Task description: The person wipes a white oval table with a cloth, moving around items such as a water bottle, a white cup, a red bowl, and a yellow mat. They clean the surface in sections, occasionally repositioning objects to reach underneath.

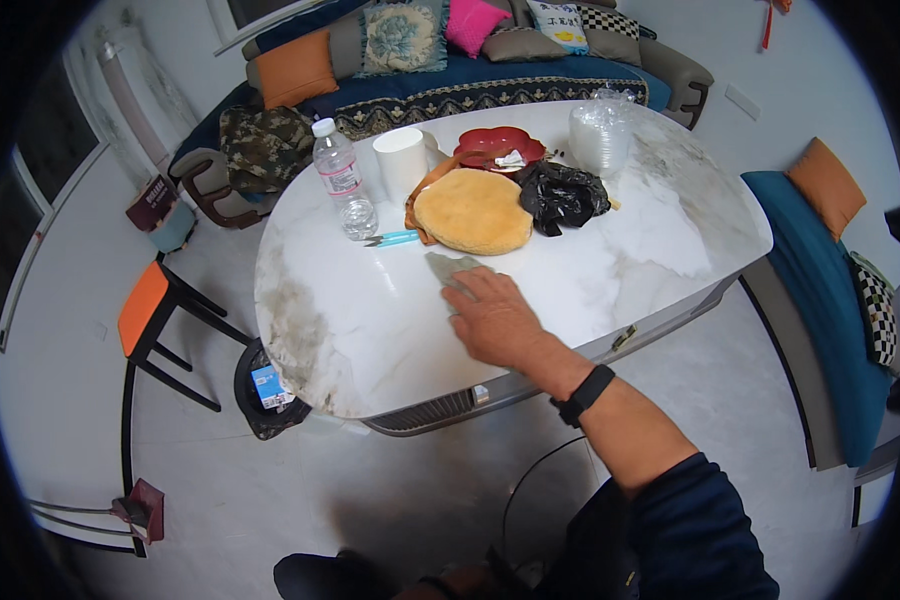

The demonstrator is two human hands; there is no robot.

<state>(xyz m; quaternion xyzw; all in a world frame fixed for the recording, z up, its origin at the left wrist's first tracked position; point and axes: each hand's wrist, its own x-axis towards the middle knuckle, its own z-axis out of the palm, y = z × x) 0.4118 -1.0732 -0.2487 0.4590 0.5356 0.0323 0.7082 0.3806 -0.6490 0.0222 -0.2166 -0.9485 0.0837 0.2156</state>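
Observation:
My right hand (495, 319), palm down, presses a thin grey-green cloth (450, 271) against the white marble-patterned table (375, 322). Part of the cloth is hidden under the fingers. Just beyond it lies a round, yellow plush pouch (474, 211) with a brown strap (429, 180). To its left are light-blue pens or pencils (394, 238) and a clear plastic water bottle (345, 184). A crumpled black plastic bag (566, 196) touches the pouch's right side. At the bottom edge, a dim brownish patch may be part of my left hand; it is too dark to tell.
Farther back stand a white paper roll or cup (401, 161), a red scalloped tray (495, 142) and bagged clear plastic cups (604, 135). An orange-topped stool (146, 307) and a black bin (251, 409) are left. A sofa (420, 86) runs behind; a cable (514, 480) hangs below.

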